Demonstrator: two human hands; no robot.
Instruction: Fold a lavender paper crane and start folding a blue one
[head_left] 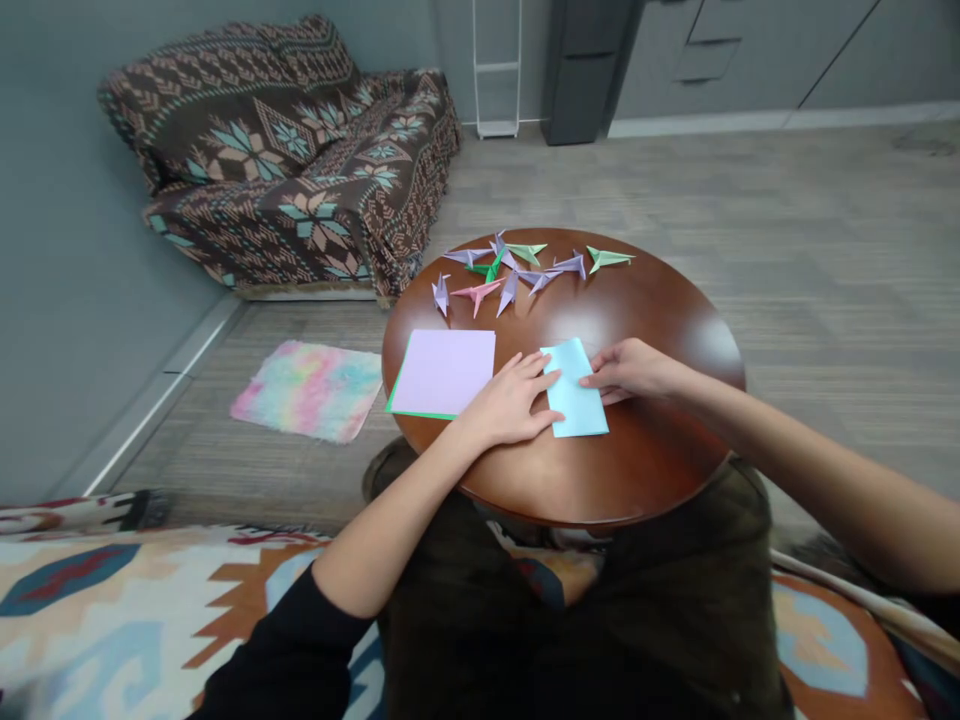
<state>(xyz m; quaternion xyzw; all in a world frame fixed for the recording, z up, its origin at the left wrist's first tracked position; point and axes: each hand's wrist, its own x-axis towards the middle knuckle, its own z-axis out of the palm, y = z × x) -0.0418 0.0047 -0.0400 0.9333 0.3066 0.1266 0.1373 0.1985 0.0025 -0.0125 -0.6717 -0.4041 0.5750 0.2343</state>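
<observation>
A light blue sheet of paper [576, 400], folded into an upright rectangle, lies on the round brown table [660, 450] in front of me. My left hand [516, 400] rests at its left edge, fingers spread, with fingertips on the paper. On the other side, my right hand [626, 370] pinches the paper's right edge, thumb on top and the other fingers partly hidden. Left of my left hand sits a stack of square paper [446, 370], lilac on top with green showing beneath.
Several folded paper cranes [510, 270] in lilac, green and pink stand along the table's far side. Beyond are a sofa with a patterned cover [300, 180] and a pastel fluffy mat [311, 388] on the floor. My legs are against the near table edge.
</observation>
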